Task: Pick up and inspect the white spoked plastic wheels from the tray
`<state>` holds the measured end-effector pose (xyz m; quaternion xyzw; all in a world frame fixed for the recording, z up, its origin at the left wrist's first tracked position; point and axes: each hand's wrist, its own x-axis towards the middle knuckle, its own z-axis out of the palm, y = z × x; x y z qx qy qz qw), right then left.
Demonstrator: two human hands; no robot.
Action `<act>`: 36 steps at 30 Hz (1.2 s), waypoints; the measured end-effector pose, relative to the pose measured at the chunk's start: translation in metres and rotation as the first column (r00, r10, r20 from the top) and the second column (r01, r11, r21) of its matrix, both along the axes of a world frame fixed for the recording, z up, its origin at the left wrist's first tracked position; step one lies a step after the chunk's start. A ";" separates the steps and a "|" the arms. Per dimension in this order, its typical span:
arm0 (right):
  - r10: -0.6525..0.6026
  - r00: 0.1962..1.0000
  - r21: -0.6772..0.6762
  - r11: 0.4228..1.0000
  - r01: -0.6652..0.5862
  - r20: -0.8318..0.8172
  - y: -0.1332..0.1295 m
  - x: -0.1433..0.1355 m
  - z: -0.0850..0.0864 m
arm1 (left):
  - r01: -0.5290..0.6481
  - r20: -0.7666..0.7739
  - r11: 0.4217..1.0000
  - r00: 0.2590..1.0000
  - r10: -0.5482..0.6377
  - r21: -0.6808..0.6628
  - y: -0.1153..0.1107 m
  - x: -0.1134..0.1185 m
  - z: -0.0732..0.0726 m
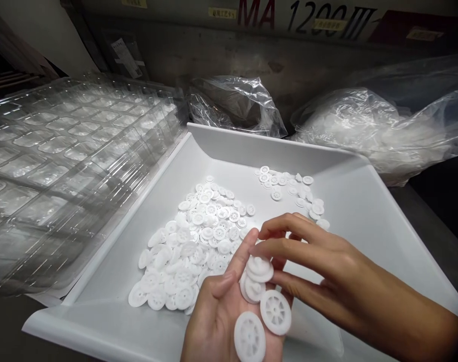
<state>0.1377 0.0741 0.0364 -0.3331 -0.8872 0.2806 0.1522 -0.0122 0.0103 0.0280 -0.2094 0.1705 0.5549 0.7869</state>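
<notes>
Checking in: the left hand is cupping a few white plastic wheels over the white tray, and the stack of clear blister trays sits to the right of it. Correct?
Not quite. In the head view the stack of clear blister trays sits to the left of the white tray, not the right; clear plastic bags lie to the right. The rest holds: the left hand cups a few white plastic wheels over the tray.
</notes>
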 end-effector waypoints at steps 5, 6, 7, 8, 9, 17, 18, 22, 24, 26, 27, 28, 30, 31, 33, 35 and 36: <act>-0.113 0.994 0.237 0.965 0.111 -0.006 -0.001 -0.006 -0.010 | -0.014 -0.009 0.999 1.000 0.014 -0.041 0.000 0.003 0.000; -0.126 0.992 0.250 0.960 0.124 -0.009 -0.001 -0.006 -0.012 | -0.021 -0.015 0.998 1.000 0.020 -0.065 0.000 0.004 0.000; -0.137 0.990 0.255 0.957 0.136 -0.013 -0.002 -0.006 -0.013 | -0.028 -0.020 0.996 0.999 0.026 -0.085 0.000 0.004 -0.001; -0.148 0.989 0.252 0.956 0.148 -0.018 -0.002 -0.005 -0.014 | -0.037 -0.022 0.994 0.999 0.035 -0.100 -0.001 0.005 -0.001; -0.158 0.987 0.244 0.957 0.158 -0.021 -0.002 -0.005 -0.015 | -0.043 -0.019 0.993 0.999 0.041 -0.107 -0.001 0.005 -0.001; -0.240 0.970 0.179 0.953 0.242 -0.036 -0.010 -0.007 -0.006 | -0.081 -0.004 0.994 0.997 0.081 -0.069 -0.002 0.006 -0.003; -0.219 0.975 0.219 0.950 0.221 -0.031 -0.012 -0.007 -0.004 | -0.082 -0.016 0.995 0.997 0.081 -0.058 -0.002 0.005 -0.004; -0.190 0.976 0.370 0.919 0.138 0.108 -0.023 -0.009 -0.002 | -0.022 -0.047 0.999 0.999 0.021 -0.023 -0.004 0.002 -0.009; -0.195 0.968 0.381 0.917 0.122 0.158 -0.027 -0.010 -0.004 | -0.002 -0.040 1.000 0.999 0.002 -0.017 -0.004 0.002 -0.010; -0.198 0.966 0.373 0.919 0.125 0.166 -0.030 -0.011 -0.008 | -0.023 -0.026 0.999 0.999 0.022 -0.031 -0.004 0.002 -0.009; -0.205 0.964 0.367 0.921 0.131 0.169 -0.031 -0.011 -0.009 | -0.039 -0.017 0.998 0.999 0.038 -0.045 -0.003 0.002 -0.008; -0.209 0.963 0.361 0.923 0.136 0.170 -0.032 -0.012 -0.010 | -0.052 -0.007 0.997 0.999 0.052 -0.058 -0.002 0.002 -0.006; -0.211 0.963 0.348 0.927 0.143 0.166 -0.032 -0.013 -0.012 | -0.071 0.013 0.995 0.997 0.072 -0.070 0.000 0.003 -0.004; -0.213 0.964 0.340 0.928 0.149 0.159 -0.033 -0.014 -0.014 | -0.077 0.019 0.995 0.997 0.079 -0.070 0.001 0.003 -0.003; -0.229 0.964 0.328 0.928 0.174 0.137 -0.033 -0.015 -0.016 | -0.089 0.019 0.994 0.996 0.090 -0.064 0.002 0.003 -0.002; -0.242 0.964 0.316 0.928 0.197 0.112 -0.035 -0.016 -0.018 | -0.101 0.009 0.993 0.995 0.102 -0.063 0.002 0.003 -0.002; -0.244 0.965 0.308 0.929 0.204 0.098 -0.035 -0.017 -0.019 | -0.106 0.005 0.992 0.994 0.106 -0.063 0.002 0.002 -0.002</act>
